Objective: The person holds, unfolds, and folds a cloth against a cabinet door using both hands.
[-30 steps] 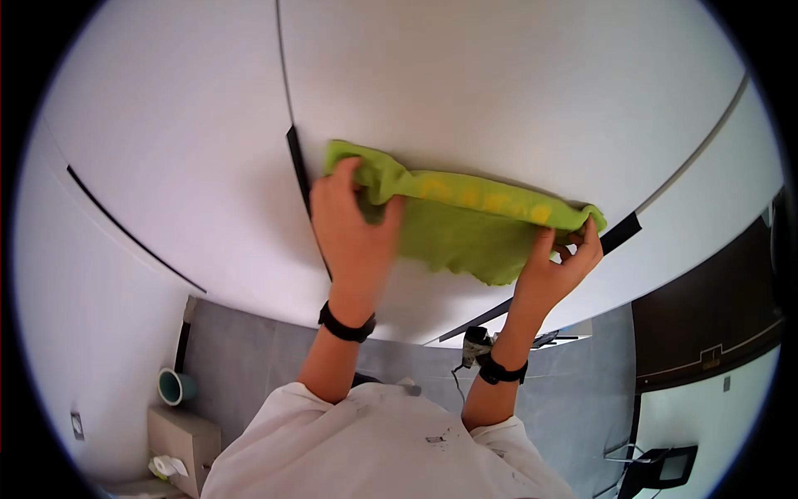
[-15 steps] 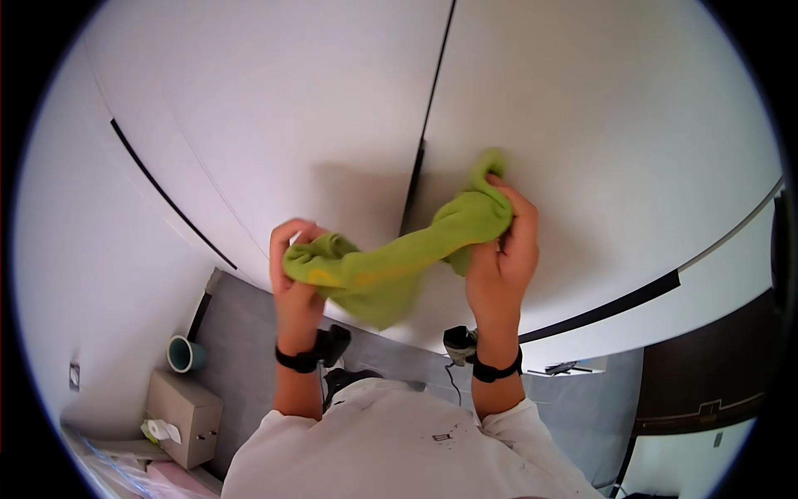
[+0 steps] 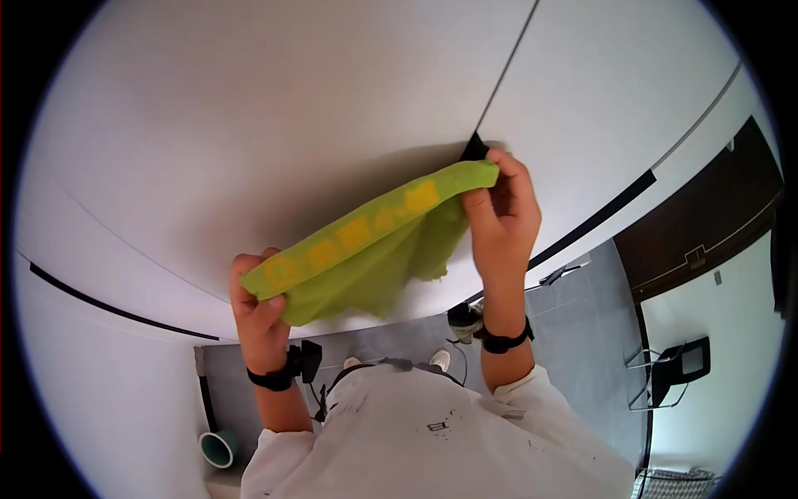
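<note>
A green cloth point(image 3: 374, 270) with yellow markings along its folded upper band is stretched at a slant between my two hands. My left hand point(image 3: 262, 312) pinches its lower left end, thumb in front. At the upper right end, my right hand point(image 3: 505, 216) grips the cloth between thumb and fingers. The rest of the fabric hangs loosely below the band, with an uneven lower edge. Behind it stands a white cabinet front point(image 3: 249, 125), and a black handle strip point(image 3: 475, 148) shows just beside the cloth's right end.
Grey floor point(image 3: 573, 333) lies below, with my shoes point(image 3: 440, 359) on it. A teal bin point(image 3: 218, 449) stands at the lower left. A black chair point(image 3: 677, 370) is at the right, near a dark brown door point(image 3: 706, 224). Another black handle strip point(image 3: 594, 216) runs along the right.
The cloth, bunched and twisted half a second ago, is now drawn out straight with its yellow markings showing. My left hand has moved left and down. The view has shifted.
</note>
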Available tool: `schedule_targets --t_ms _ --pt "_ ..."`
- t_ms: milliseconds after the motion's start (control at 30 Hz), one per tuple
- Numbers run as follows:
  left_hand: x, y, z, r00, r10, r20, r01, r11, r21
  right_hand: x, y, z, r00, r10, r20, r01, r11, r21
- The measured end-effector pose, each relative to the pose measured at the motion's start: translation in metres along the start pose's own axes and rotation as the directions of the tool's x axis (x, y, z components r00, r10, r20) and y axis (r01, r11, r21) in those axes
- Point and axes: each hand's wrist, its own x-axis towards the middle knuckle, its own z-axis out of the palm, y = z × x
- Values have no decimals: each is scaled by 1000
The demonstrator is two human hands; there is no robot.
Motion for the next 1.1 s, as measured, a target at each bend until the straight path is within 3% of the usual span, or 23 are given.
schedule_targets --t_ms 67,133,233,267,333,367,467,500,533,567,633,667,767,900,967,1100 --pt "4 9 -1 999 -10 42 9 999 33 4 -3 -2 1000 -3 1 3 1000 -19" --pt "8 19 1 997 -70 -23 72 991 108 3 -13 -3 1000 1 25 0 999 -39" --pt "21 29 -12 982 -90 165 76 993 87 11 -18 -19 981 113 158 -113 994 -10" --pt "23 33 -14 979 -89 184 79 995 57 11 -20 -15 987 102 125 -102 995 -8" --pt "29 35 -3 973 -86 213 77 996 52 15 -19 -19 990 93 103 -109 980 166" --pt "35 33 2 977 -55 207 51 998 26 19 -19 -23 994 79 78 -91 982 164" --pt "44 26 9 941 -10 337 1 1000 28 17 -23 -30 991 128 -35 -128 992 3" --pt "47 21 12 938 -21 345 12 999 30 19 -33 -29 993 -44 -111 3 940 -342" --pt "50 17 13 939 -32 341 38 999 -9 20 -38 -26 967 -227 -117 97 752 -652" --pt "51 15 13 941 -50 335 69 997 -44 18 -34 -24 968 -217 -128 81 751 -656" --pt "53 13 15 944 -72 323 90 995 -42 17 -23 -16 951 -281 -127 147 774 -616" --pt "55 13 14 949 -80 305 97 994 -42 13 -27 -9 969 -174 -176 52 839 -542" --pt "56 14 11 932 -40 359 20 998 60 1 -29 7 965 -217 -148 129 883 -451" --pt "44 14 -7 953 -36 300 15 997 70 -12 -30 29 966 -170 -194 70 897 -437" --pt "40 15 -17 955 35 293 -39 999 8 -9 -2 29 963 -72 -258 59 997 -56" --pt "37 21 -16 964 56 260 -82 992 94 -15 -8 17 959 -58 -276 78 995 61"
